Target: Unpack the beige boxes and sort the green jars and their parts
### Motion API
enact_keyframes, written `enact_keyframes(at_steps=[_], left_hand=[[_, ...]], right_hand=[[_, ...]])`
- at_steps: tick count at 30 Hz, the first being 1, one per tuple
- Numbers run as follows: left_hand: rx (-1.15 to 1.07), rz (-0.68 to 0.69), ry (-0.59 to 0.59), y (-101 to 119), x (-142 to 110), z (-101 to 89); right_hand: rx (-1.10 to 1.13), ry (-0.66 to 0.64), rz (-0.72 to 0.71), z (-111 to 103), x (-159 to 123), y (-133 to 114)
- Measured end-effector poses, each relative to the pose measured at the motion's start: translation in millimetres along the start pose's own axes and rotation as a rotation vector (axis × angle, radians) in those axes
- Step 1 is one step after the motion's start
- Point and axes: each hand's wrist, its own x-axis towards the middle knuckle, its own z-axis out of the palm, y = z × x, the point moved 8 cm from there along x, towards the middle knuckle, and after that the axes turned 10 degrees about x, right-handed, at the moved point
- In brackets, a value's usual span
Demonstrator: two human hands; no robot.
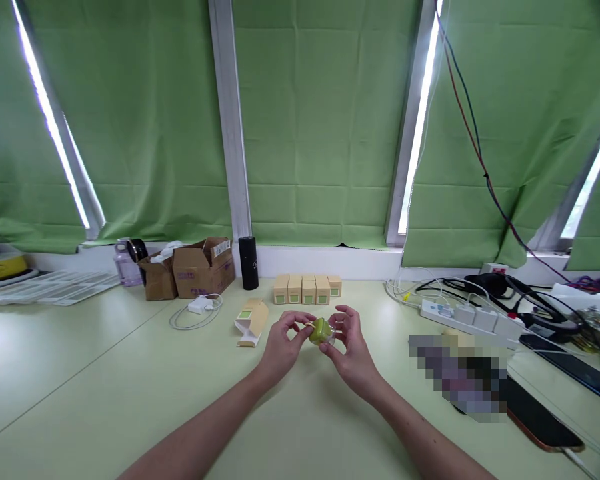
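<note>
Above the table, a small green glass-like bottle (321, 331) lies on its side between my two hands. Its right end looks clear, and a thin light-coloured piece shows at its left end. My left hand (287, 340) pinches that left end between thumb and fingertips. With thumb and curved fingers, my right hand (349, 347) grips the clear end. Left of my left hand lies an opened kraft-paper carton (253, 321) with a green label and a white inside. Several small closed cartons (309, 290) of the same look stand in a row behind my hands.
A black cylinder (249, 263) and brown cardboard boxes (205, 268) stand at the back left, with a white charger (200, 305) and its cable before them. On the right are a power strip (467, 323), tangled cables, headphones (495, 285) and a phone (543, 413).
</note>
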Motion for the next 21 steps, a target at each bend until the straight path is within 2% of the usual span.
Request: enact_keyframes(at_steps=[8,16,18,21], left_hand=[[0.221,0.054,-0.036,9.8,-4.3,4.0],[0.327,0.074,-0.07,9.8,-7.5,6.5],[0.323,0.054,-0.059,8.4,-6.0,3.8],[0.255,0.01,0.018,2.7,0.2,-6.4]], right_hand=[[-0.137,-0.075,-0.013,5.7,-3.9,-4.2],[-0.198,-0.048,-0.015,0.2,-3.4,1.6],[-0.195,-0.045,-0.002,-1.2,-2.7,3.6],[-0.176,-0.034,0.014,-4.4,-0.8,4.4]])
